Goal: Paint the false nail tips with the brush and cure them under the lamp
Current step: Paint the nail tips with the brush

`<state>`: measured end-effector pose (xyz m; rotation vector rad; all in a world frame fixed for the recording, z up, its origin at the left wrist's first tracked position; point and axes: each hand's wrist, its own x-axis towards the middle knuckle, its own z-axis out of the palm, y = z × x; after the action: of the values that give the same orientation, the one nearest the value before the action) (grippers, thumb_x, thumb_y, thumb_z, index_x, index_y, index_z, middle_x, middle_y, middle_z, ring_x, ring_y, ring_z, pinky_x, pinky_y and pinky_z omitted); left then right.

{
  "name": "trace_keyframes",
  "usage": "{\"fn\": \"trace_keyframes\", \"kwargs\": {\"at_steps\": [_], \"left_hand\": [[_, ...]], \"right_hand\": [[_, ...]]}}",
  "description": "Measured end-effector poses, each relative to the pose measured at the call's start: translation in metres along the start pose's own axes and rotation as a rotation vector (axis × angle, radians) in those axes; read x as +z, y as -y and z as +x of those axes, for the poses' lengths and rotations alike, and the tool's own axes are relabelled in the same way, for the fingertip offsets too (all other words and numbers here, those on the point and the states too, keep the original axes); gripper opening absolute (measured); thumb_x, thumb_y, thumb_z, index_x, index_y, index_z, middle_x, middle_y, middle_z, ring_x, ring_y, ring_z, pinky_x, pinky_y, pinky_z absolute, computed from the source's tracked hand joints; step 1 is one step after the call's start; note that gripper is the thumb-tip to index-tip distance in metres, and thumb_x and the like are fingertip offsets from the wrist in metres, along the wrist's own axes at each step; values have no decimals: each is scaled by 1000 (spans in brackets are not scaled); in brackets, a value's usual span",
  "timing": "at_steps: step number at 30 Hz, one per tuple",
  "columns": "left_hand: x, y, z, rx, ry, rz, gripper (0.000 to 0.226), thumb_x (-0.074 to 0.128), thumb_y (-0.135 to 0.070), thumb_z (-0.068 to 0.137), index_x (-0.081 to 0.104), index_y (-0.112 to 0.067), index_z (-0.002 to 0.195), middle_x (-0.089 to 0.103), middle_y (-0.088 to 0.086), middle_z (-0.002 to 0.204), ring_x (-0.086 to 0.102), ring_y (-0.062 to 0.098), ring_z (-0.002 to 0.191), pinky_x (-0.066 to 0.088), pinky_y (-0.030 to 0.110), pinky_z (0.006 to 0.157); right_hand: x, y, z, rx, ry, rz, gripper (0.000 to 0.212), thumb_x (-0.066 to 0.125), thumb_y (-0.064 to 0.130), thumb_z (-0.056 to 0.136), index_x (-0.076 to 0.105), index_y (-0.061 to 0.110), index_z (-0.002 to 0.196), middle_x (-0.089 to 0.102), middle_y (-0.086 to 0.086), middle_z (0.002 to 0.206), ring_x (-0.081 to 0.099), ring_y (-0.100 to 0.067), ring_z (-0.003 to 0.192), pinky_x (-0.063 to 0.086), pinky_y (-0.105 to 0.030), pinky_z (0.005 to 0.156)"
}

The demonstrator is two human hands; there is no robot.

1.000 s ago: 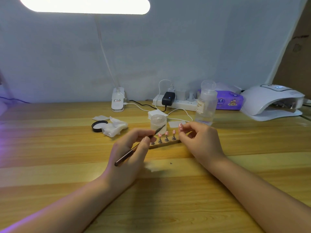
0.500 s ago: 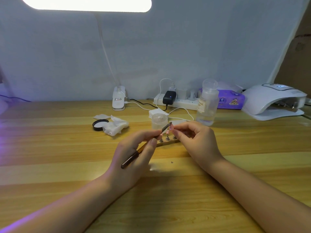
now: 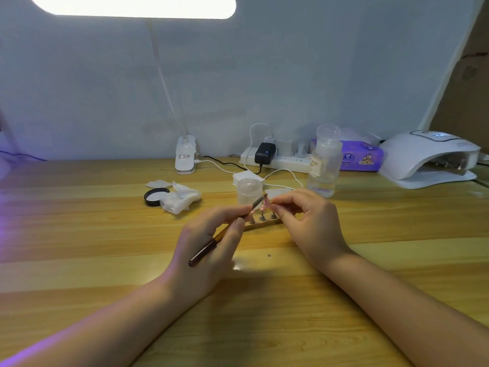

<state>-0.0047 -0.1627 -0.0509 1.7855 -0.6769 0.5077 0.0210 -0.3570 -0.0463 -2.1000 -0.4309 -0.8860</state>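
The left hand [image 3: 209, 242] is closed around a brush [image 3: 227, 229], pinched near the front of its thin dark handle like a pen, with the tip slanting up to the right. The right hand [image 3: 309, 221] pinches a small pink nail tip [image 3: 264, 205] between thumb and forefinger, held up just above the counter [image 3: 79, 247]. The brush's tip is touching or all but touching the nail tip; I cannot tell which.

Just below and behind the hands, a narrow holder strip [image 3: 260, 225] lies on the counter with 3 small pegs [image 3: 262, 217] visible on it, partly hidden by the fingers. A small clear jar [image 3: 248, 190] stands just behind, and a clear bottle [image 3: 324, 165] is nearby on the right. The curing lamp [image 3: 428, 160] sits well apart at the far right, its opening facing this way.

The nail tip looks very light, thin and springy, likely slick when coated, so it is best gripped by its stem or edges, keeping fingers off the wet face. The brush is light and stiff in the handle, soft at the bristles; a light grip close to the tip gives control. Painting appears underway, with curing not yet done.
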Motion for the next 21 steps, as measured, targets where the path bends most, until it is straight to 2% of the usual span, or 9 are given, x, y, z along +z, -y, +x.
{"fn": "trace_keyframes", "kwargs": {"at_steps": [3, 5, 8, 11, 14, 17, 21], "left_hand": [[0, -1, 0, -6, 28, -13, 19, 59, -19, 90, 71, -20, 104, 75, -5, 96, 68, 10, 98, 52, 29, 87], [-1, -2, -1, -16, 36, -22, 22, 54, -29, 86, 71, -22, 98, 74, -5, 91, 69, 12, 95, 52, 28, 85], [-1, -4, -2, -23, 16, -8, 24, 50, -33, 84, 69, -25, 96, 73, -7, 89, 68, 13, 92, 51, 25, 81], [0, -5, 0, 17, -7, 39, 27, 50, -32, 88, 69, -22, 105, 73, -8, 94, 67, 8, 95, 50, 18, 81], [1, -7, 2, 124, 8, 108, 26, 52, -26, 91, 67, -19, 111, 72, -4, 99, 65, 5, 96, 50, 19, 83], [1, -7, 2, 156, 23, 134, 21, 58, -15, 91, 70, -14, 108, 72, -2, 99, 66, 6, 96, 51, 23, 84], [0, -6, 1, 147, 45, 150, 30, 51, -24, 88, 74, -8, 99, 73, -3, 94, 67, 10, 94, 52, 30, 83]], "right_hand": [[0, -1, 0, -25, -7, -27, 10, 75, 3, 79, 76, 8, 87, 69, -2, 78, 63, -15, 75, 51, -27, 70], [0, -2, 1, -27, -19, -35, 9, 75, 3, 79, 76, 7, 86, 69, -3, 78, 63, -17, 74, 52, -32, 70], [-1, -1, 1, -46, -19, -61, 9, 75, 2, 79, 76, 6, 87, 69, -4, 78, 63, -17, 74, 53, -35, 70], [-2, 0, 0, -86, 4, -90, 9, 74, 1, 79, 75, 5, 87, 69, -5, 78, 62, -17, 73, 52, -35, 69], [-3, 1, 0, -127, 26, -123, 10, 73, -1, 80, 75, 3, 89, 69, -6, 79, 63, -17, 74, 53, -35, 69], [-3, 1, 0, -156, 33, -152, 10, 72, -1, 80, 74, 3, 89, 69, -6, 80, 63, -18, 75, 53, -33, 70], [-2, 0, 0, -132, 15, -133, 7, 73, -2, 79, 74, 3, 84, 68, -6, 77, 62, -19, 72, 52, -33, 67]]}}
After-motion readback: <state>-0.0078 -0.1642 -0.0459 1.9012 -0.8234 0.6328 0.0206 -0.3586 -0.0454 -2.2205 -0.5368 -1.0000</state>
